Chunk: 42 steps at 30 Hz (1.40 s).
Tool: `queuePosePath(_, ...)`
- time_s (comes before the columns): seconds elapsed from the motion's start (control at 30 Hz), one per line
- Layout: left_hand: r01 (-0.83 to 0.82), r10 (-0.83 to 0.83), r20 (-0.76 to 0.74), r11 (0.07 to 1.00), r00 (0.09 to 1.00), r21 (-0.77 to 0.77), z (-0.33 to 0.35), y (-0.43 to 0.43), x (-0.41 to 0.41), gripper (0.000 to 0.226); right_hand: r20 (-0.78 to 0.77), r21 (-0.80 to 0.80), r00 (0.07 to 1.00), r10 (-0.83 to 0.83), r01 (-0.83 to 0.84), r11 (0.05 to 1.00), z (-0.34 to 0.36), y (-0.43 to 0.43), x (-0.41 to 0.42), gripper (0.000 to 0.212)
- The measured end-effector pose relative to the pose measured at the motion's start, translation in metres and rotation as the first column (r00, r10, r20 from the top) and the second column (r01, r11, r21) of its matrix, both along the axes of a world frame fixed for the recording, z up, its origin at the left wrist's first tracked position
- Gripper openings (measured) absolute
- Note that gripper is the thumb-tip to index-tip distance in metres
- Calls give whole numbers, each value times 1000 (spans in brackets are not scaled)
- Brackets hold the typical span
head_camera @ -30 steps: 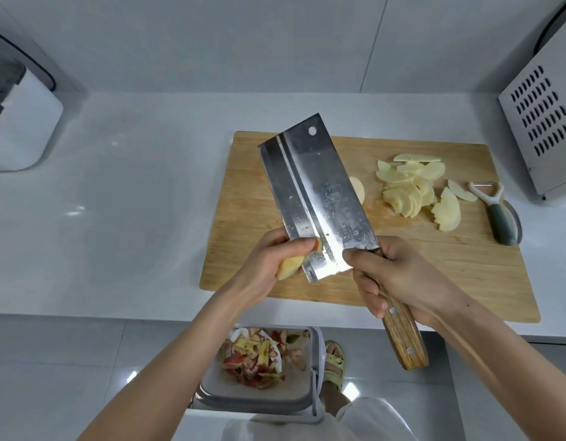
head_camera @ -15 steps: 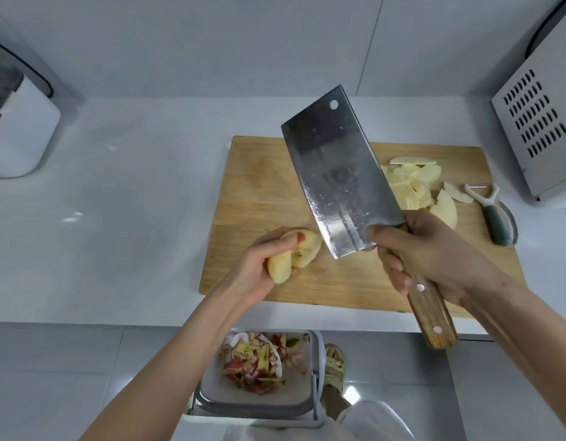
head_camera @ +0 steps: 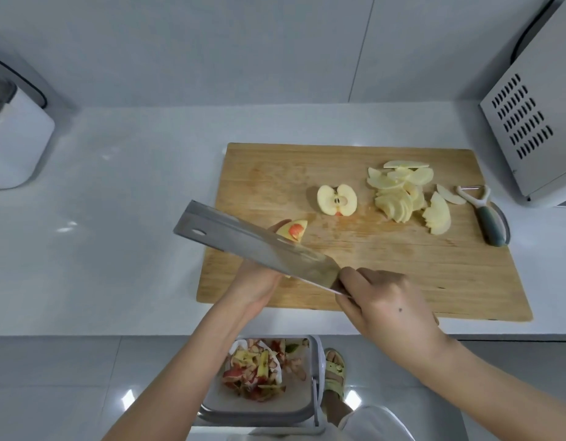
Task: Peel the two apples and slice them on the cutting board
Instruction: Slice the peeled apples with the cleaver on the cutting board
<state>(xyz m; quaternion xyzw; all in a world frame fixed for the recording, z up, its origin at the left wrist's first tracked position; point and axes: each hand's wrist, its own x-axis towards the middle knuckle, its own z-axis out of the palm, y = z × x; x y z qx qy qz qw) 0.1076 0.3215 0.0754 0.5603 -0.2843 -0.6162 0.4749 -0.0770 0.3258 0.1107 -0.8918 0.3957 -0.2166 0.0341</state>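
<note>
Over the near left part of the cutting board [head_camera: 370, 268], cleaver and apple wedge meet.
My right hand [head_camera: 386, 310] has its grip wrapped round the cleaver [head_camera: 259, 246] where blade meets handle, the blade pointing left above my left hand [head_camera: 256, 284], whose grip holds the apple wedge [head_camera: 292, 230], half hidden behind the steel. An apple half [head_camera: 337, 200] lies cut face up mid-board, apple slices [head_camera: 399, 192] heaped to its right, near the peeler [head_camera: 488, 214].

Handle of cleaver [head_camera: 259, 246] inside right hand [head_camera: 386, 310]; left hand [head_camera: 256, 281] fingers and most of apple wedge [head_camera: 294, 230] behind its blade.
</note>
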Motion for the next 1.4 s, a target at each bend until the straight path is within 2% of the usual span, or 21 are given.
queuePosePath(0.07,-7,5,46,999,999,45,-3,2,-1,17,13,-31,1000,-8,9,999,-1,1,0,54)
queuePosePath(0.13,4,-8,77,998,997,59,-5,3,-2,27,4,-40,1000,-5,5,999,-4,1,0,51)
queuePosePath(0.2,-5,0,109,999,994,42,-5,4,-3,31,-15,-35,1000,0,0,999,-6,0,0,39)
queuePosePath(0.4,14,-10,90,999,996,-41,-7,2,-15,27,-66,-67,996,-56,51,996,-12,-5,6,17)
queuePosePath(0.53,-19,25,90,997,996,-69,-9,1,-19,18,-93,-41,991,-98,95,995,-18,-7,11,29)
queuePosePath(0.7,-38,44,70,995,997,-90,-12,1,-13,32,-34,-15,995,-91,90,996,-16,-7,12,17)
queuePosePath(0.77,-51,53,41,997,998,-62,-16,1,-5,47,8,66,998,-68,67,996,-16,-5,11,23)
queuePosePath(0.83,-106,107,-49,994,993,7,-17,1,7,53,87,210,995,-50,31,977,-15,-4,13,22)
queuePosePath(0.9,-216,242,-236,967,941,132,-17,0,21,46,176,457,973,-150,53,888,-13,-5,14,33)
queuePosePath(0.93,-253,305,-350,949,886,186,-18,1,28,40,226,603,949,-218,39,797,-13,-6,14,36)
queuePosePath(1.0,-259,342,-537,939,771,226,-21,2,40,40,320,843,876,-361,-89,531,-10,-10,16,39)
queuePosePath(1.07,-218,295,-678,955,673,199,-19,7,40,46,353,930,782,-513,-233,284,-5,-15,19,48)
queuePosePath(1.13,-215,306,-780,951,546,223,-15,10,34,40,316,938,696,-645,-331,102,-5,-20,21,51)
queuePosePath(1.2,-236,356,-849,930,391,281,-12,11,30,50,256,931,660,-707,-364,-3,-8,-23,22,49)
queuePosePath(1.27,-263,416,-869,899,267,349,-11,11,32,60,217,930,651,-728,-364,-48,-10,-23,21,31)
queuePosePath(1.33,-268,458,-859,878,230,396,-10,12,35,61,191,932,650,-736,-356,-73,-13,-23,18,19)
queuePosePath(1.4,-261,483,-828,870,285,418,-8,14,39,57,182,937,655,-733,-342,-74,-14,-22,16,18)
